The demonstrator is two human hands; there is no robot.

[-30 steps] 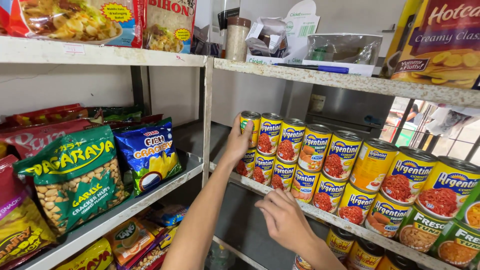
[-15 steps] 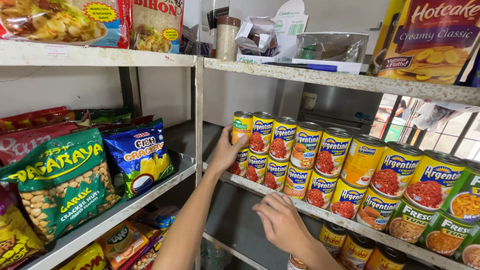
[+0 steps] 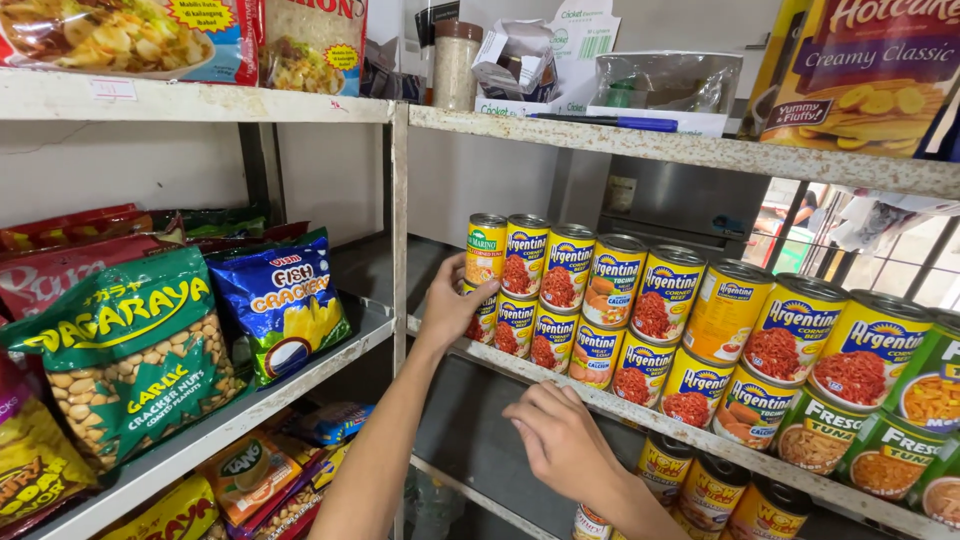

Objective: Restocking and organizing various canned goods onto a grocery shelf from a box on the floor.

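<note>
While our left hand [image 3: 452, 305] grips the end can [image 3: 484, 312] mid-frame, our right hand [image 3: 560, 440] curls loosely, holding nothing, by the shelf edge [image 3: 640, 415], open room below.

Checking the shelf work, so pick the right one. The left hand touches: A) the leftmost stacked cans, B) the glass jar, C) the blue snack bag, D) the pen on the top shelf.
A: the left hand presses against the leftmost stacked cans, at the row's end.
</note>
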